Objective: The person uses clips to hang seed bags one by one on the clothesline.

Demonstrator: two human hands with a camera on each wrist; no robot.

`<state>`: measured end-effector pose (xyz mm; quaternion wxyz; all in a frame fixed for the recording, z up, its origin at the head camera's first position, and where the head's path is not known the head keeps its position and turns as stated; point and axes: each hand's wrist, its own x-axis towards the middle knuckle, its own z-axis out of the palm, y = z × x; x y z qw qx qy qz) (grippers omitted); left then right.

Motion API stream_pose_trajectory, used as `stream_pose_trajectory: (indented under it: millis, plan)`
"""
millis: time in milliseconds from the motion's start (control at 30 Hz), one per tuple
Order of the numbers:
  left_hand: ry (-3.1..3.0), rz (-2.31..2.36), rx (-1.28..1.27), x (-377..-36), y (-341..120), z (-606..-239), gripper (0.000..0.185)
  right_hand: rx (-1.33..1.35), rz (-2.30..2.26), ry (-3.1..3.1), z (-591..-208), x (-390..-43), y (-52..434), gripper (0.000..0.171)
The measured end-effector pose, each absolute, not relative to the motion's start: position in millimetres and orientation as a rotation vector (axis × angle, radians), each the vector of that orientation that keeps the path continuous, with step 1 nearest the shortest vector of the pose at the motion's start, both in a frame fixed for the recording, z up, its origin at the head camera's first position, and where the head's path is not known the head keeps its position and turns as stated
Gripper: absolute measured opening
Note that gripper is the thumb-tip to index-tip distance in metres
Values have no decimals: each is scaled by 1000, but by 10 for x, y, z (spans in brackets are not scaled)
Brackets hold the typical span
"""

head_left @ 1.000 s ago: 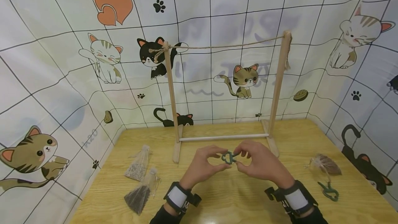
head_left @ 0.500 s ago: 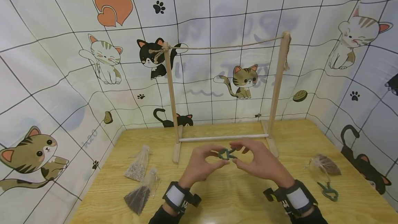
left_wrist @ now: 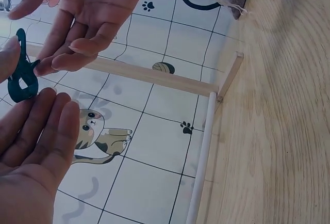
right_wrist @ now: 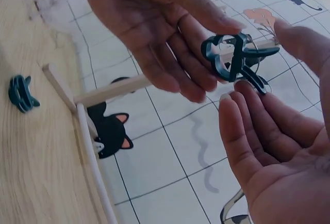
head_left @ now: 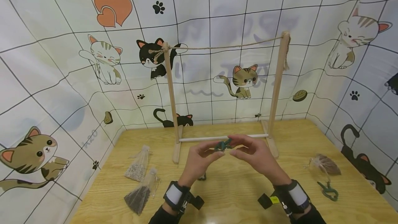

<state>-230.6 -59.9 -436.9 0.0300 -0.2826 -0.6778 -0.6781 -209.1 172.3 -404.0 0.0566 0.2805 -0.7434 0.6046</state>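
Grip: left hand (head_left: pixel 198 160) and right hand (head_left: pixel 256 155) pinch green clip (right_wrist: pixel 237 59) | clip between them (handles (right_wrist: pixel 264 52) at right)

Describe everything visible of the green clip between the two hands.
The green clip is dark and looks like plastic, with a rounded, lobed loop at one end, two slim handles at the other and thin, metallic-looking wire near them. It is held above the table, the left hand pinching the loop and the right hand touching the handles. Whether its jaws are parted is hard to tell.
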Motion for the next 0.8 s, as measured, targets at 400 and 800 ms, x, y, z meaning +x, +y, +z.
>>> stream_pose_trajectory:
  millis: [400,800]
  plan:
    - [-2132,-2087,-872,-2305,-591,-4370,35,705,1900,-2245,-4064,-2081,1670,41]
    - [-2201,-2060,-876,-2306,-610,-4375,40,617,1761,-2250,-4102,-2084,1664,29]
